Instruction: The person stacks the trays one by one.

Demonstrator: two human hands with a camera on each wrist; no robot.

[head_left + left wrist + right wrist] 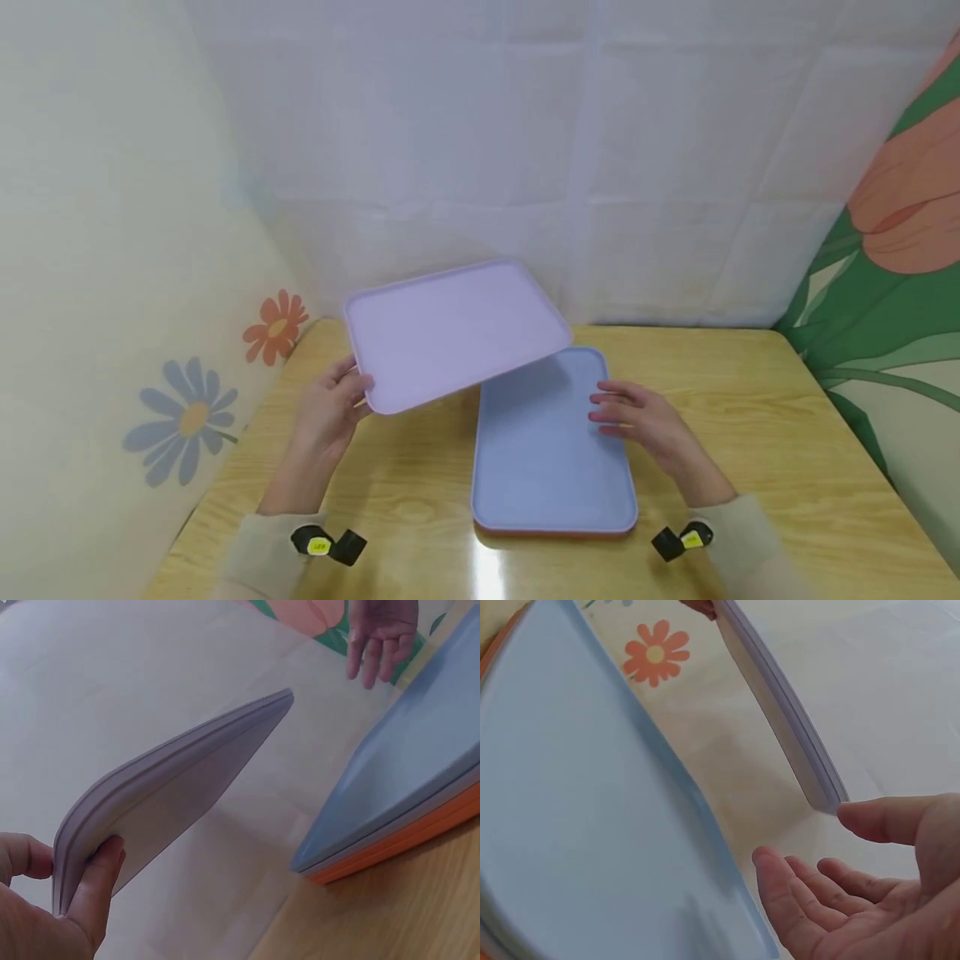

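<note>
A lavender tray (457, 329) hangs tilted in the air, gripped at its left edge by my left hand (333, 408). In the left wrist view the thumb and fingers pinch the rim of this tray (172, 776) from both sides. Below and to its right lies a light blue tray (555, 450), stacked on an orange tray (405, 844) whose edge shows beneath. Over the blue tray's right edge hovers my right hand (645, 421), fingers spread and holding nothing. The right wrist view shows its palm and loosely bent fingers (780, 889) beside the blue tray (592, 795).
The trays are on a wooden table (750, 433). A white cloth (480, 125) hangs behind its far edge. Flower-patterned cloths stand at the left, with a blue flower (180, 425), and at the right, with green leaves (900, 333).
</note>
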